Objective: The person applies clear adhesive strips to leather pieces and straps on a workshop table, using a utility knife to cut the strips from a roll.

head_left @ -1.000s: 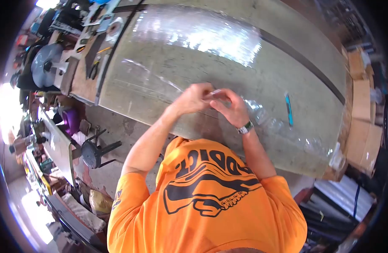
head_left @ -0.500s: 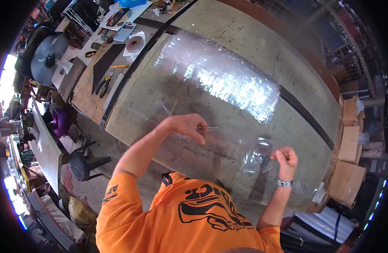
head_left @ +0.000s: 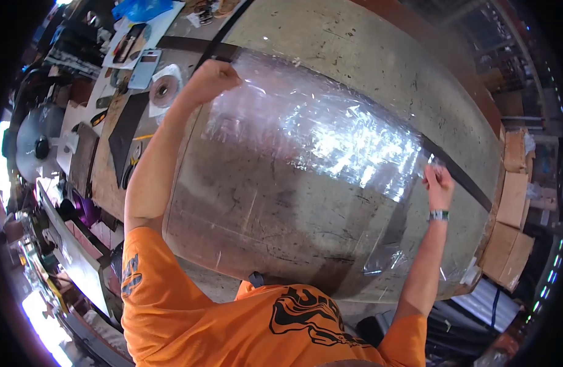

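Observation:
A shiny stack of clear plastic sheets (head_left: pixel 349 137) lies on the worktable (head_left: pixel 306 226), in front of me. My left hand (head_left: pixel 212 81) is at the far left end of the stack, its fingers pinched on the edge of a clear plastic sheet. At the right end, my right hand (head_left: pixel 439 183) pinches the sheet's other side, with a bit of film showing above its fingers. Between the two hands the held sheet is hard to tell from the layers under it. More clear film (head_left: pixel 384 260) lies at the near right of the table.
Dark straps (head_left: pixel 456 171) run across the table. Left of it a side bench holds a tape roll (head_left: pixel 164 92), a pale blue calculator-like device (head_left: pixel 145 69), pliers (head_left: pixel 130 168) and a blue plastic bag (head_left: pixel 141 8). Cardboard boxes (head_left: pixel 508 254) stand at the right edge, and a fan (head_left: pixel 40 144) at far left.
Both hands have moved forward, away from my body, and apart, carrying the clear sheet from the near side of the table onto the shiny stack. My view has shifted slightly.

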A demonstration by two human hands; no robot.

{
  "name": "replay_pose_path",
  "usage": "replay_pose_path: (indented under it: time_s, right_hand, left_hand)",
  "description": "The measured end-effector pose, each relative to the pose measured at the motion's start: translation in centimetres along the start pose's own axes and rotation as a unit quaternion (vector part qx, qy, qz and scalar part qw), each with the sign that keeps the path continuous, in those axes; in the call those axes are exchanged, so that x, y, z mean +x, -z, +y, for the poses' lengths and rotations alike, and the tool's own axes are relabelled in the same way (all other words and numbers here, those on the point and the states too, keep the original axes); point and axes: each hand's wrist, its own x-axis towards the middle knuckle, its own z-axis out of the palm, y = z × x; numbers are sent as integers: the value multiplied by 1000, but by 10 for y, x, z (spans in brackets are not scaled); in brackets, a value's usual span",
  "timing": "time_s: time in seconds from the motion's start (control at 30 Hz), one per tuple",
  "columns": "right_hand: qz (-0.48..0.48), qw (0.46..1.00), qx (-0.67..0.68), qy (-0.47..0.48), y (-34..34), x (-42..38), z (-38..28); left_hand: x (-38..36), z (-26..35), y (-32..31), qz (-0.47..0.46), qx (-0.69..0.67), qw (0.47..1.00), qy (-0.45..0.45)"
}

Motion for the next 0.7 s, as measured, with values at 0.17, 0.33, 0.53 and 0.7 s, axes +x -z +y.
replay_pose_path:
  time_s: [0.17, 0.33, 0.53, 0.7]
  right_hand:
    - [52, 999, -9, 2, -49, 44, 34]
    - [90, 990, -105, -31, -61, 50, 49]
    - [177, 959, -219, -27, -64, 43, 42]
    - [178, 956, -228, -47, -63, 40, 42]
  left_hand:
    - [35, -60, -20, 118, 214, 969, 38]
    - [26, -72, -32, 149, 161, 974, 64]
    - [14, -47, -42, 207, 194, 958, 37]
    - [14, -42, -46, 186, 315, 930, 40]
